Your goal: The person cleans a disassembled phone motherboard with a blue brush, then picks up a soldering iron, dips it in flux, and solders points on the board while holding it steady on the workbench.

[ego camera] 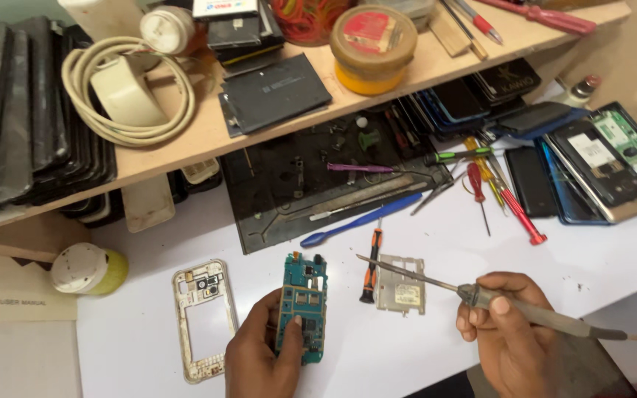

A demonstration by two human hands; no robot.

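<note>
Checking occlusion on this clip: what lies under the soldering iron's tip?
Under the soldering iron, held by the right hand, lies a silver metal shield plate on the white table. The plate hides the table beneath it.

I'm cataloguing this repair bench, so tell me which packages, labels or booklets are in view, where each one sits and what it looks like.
Booklet: far left on the bench, flat, beige rectangle.
Round tub: on the wooden shelf, yellow body, brownish lid with red label.
Small jar: left of the white phone frame, yellow-green, white lid.
Metal shield: under the soldering iron, silver square with pale sticker.
</note>
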